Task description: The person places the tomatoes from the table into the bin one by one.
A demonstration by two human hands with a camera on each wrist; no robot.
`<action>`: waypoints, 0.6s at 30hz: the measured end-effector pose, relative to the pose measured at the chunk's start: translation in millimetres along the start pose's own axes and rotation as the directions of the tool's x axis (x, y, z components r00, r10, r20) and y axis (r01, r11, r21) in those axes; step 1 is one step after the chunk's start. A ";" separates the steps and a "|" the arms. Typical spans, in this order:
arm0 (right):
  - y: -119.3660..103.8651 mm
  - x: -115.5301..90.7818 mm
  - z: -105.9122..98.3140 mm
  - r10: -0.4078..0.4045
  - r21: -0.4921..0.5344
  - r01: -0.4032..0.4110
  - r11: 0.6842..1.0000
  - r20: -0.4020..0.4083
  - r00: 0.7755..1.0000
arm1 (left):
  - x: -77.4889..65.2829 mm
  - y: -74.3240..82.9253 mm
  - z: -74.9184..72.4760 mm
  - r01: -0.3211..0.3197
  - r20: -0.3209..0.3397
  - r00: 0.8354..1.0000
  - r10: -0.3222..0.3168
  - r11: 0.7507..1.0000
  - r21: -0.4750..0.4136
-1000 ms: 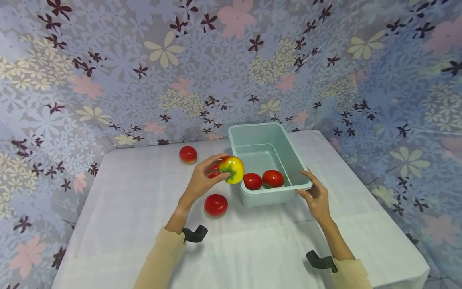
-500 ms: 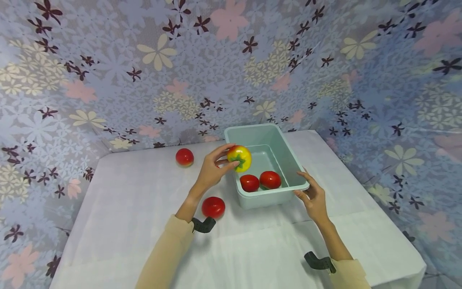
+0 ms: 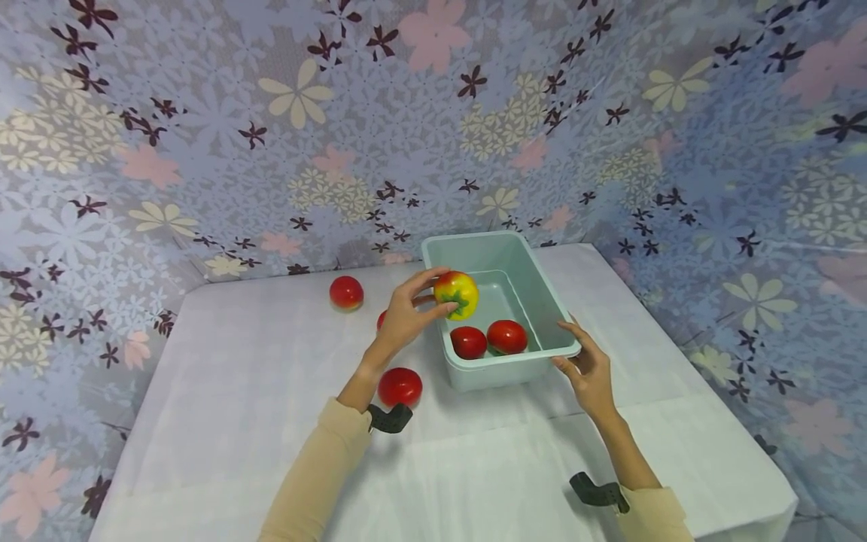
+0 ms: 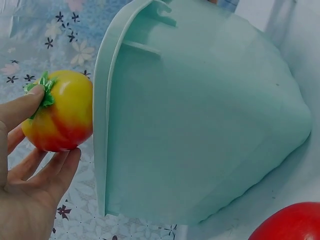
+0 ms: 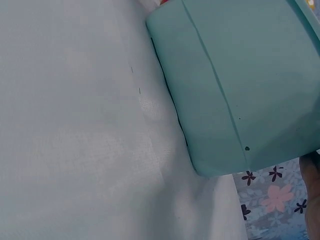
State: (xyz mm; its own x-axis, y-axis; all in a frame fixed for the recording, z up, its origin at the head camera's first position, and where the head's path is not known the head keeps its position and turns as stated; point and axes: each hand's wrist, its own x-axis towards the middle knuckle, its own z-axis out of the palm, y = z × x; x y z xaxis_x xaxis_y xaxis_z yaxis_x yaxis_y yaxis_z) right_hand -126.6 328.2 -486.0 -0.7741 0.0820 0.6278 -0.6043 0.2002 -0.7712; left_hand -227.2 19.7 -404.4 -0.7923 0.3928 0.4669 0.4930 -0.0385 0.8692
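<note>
In the head view my left hand (image 3: 404, 316) holds a red-and-yellow tomato (image 3: 457, 295) between thumb and fingers, over the left rim of a pale green plastic tub (image 3: 501, 370). The left wrist view shows the thumb on the green leafy top of the tomato and the fingertips under its red side. My right hand (image 3: 591, 373) grips the tub's rim at the near right corner, thumb outside. Inside the tub, at the near end, lie two red tomatoes, one on the left (image 3: 469, 343) and one on the right (image 3: 507, 336).
On the white-covered table (image 3: 237, 391), one red tomato (image 3: 346, 293) lies at the back and another (image 3: 400, 387) near my left wrist. A third (image 3: 381, 320) is mostly hidden behind my left hand. Flowered cloth (image 3: 406, 135) hangs behind the table.
My left hand has carried the tomato right and slightly away from me, from beside the tub to over its left rim. My right hand stays at the tub's corner.
</note>
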 end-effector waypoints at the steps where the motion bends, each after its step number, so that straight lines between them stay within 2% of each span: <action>1: 0.1 -0.2 0.1 0.002 0.002 -0.002 1.000 -0.001 1.000 | 0.0 -0.3 0.8 0.003 0.003 1.000 -0.003 1.000 0.004; 5: 0.6 -0.9 0.4 0.007 -0.004 -0.007 1.000 -0.007 1.000 | -0.6 1.2 3.1 0.026 0.007 1.000 -0.027 1.000 0.014; 9: 0.8 -1.0 0.6 0.009 -0.013 -0.009 1.000 -0.007 1.000 | -3.0 13.3 3.5 0.048 0.015 0.999 -0.048 0.999 0.016; 14: 0.6 -0.9 0.8 0.009 -0.025 -0.009 1.000 -0.004 1.000 | -7.1 32.4 1.3 0.039 0.036 0.999 -0.039 0.999 0.025; 18: 0.5 0.2 1.0 0.011 -0.016 -0.011 1.000 0.000 1.000 | -8.3 33.9 0.1 0.027 0.042 0.999 -0.027 0.999 0.020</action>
State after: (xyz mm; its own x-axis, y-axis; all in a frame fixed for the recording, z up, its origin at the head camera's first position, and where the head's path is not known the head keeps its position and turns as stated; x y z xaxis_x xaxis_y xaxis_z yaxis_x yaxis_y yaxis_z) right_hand -127.3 327.3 -486.3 -0.7806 0.0838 0.6194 -0.5927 0.2154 -0.7761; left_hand -203.9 15.2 -378.8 -0.7896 0.4323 0.4355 0.4788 -0.0098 0.8779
